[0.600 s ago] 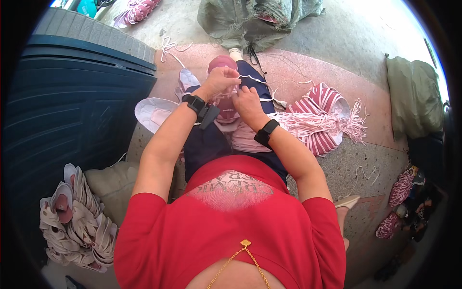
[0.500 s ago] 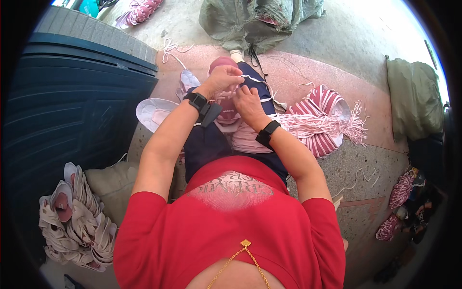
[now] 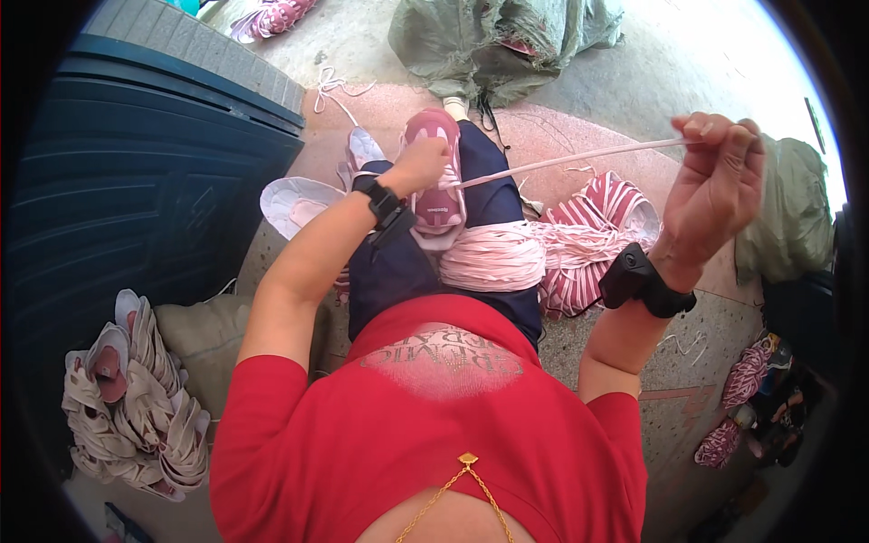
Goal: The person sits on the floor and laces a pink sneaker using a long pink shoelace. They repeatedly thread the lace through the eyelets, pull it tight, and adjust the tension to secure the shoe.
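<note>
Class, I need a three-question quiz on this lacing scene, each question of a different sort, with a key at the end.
1. True or false: the right hand is raised and pinches the pale pink lace taut.
2. Multiple choice: the left hand rests on A) a green sack, B) the pink shoe on the lap, C) the blue container.
3. Fill in: a bundle of loose pink laces lies across the person's ____.

Key: 1 true; 2 B; 3 lap. The lace runs straight from the shoe up to the right hand. A heap of pale shoe parts lies at the person's left, and each wrist wears a black band.
</note>
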`<action>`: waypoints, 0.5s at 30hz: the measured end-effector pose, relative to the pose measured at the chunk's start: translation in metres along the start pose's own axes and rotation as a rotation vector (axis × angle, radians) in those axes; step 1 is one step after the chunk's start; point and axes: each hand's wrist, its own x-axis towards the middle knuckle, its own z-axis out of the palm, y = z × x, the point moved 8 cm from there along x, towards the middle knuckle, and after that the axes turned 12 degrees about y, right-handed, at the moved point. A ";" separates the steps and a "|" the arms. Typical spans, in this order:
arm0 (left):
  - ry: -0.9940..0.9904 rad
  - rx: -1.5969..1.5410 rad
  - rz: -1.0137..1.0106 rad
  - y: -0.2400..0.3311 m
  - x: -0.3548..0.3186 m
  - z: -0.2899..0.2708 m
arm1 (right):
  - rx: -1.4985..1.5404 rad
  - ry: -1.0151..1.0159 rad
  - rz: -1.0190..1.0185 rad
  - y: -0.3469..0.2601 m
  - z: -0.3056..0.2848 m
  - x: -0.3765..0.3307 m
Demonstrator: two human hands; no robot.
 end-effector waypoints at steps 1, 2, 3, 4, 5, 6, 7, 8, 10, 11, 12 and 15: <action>0.072 0.071 0.016 -0.010 -0.005 -0.015 | 0.013 -0.015 0.160 0.023 -0.007 -0.003; 0.031 -0.037 -0.096 -0.026 -0.014 -0.020 | 0.058 -0.014 0.341 0.053 -0.013 -0.012; -0.058 -0.132 -0.247 -0.043 -0.030 -0.020 | -0.007 0.024 0.532 0.090 -0.021 -0.028; -0.131 -0.251 -0.379 -0.055 -0.045 -0.018 | -0.067 -0.020 0.698 0.124 -0.022 -0.053; -0.109 -0.222 -0.319 -0.057 -0.049 -0.022 | -0.226 -0.057 0.867 0.158 -0.025 -0.087; -0.073 -0.213 -0.243 -0.056 -0.054 -0.024 | -0.469 -0.189 0.976 0.187 -0.024 -0.123; -0.039 -0.205 -0.167 -0.055 -0.057 -0.027 | -0.607 -0.400 0.957 0.204 -0.015 -0.161; -0.046 -0.192 -0.153 -0.058 -0.057 -0.026 | -0.604 -0.569 0.902 0.220 0.007 -0.196; 0.038 -0.164 -0.005 -0.051 -0.053 -0.037 | -0.703 -0.850 0.873 0.231 0.017 -0.250; 0.081 -0.150 0.070 -0.046 -0.051 -0.044 | -0.817 -0.953 0.642 0.233 0.026 -0.262; 0.010 -0.307 -0.142 -0.059 -0.050 -0.041 | -0.897 -0.980 0.529 0.235 0.031 -0.273; -0.157 -0.668 -0.619 -0.078 -0.056 -0.035 | -1.050 -0.908 0.219 0.236 0.045 -0.280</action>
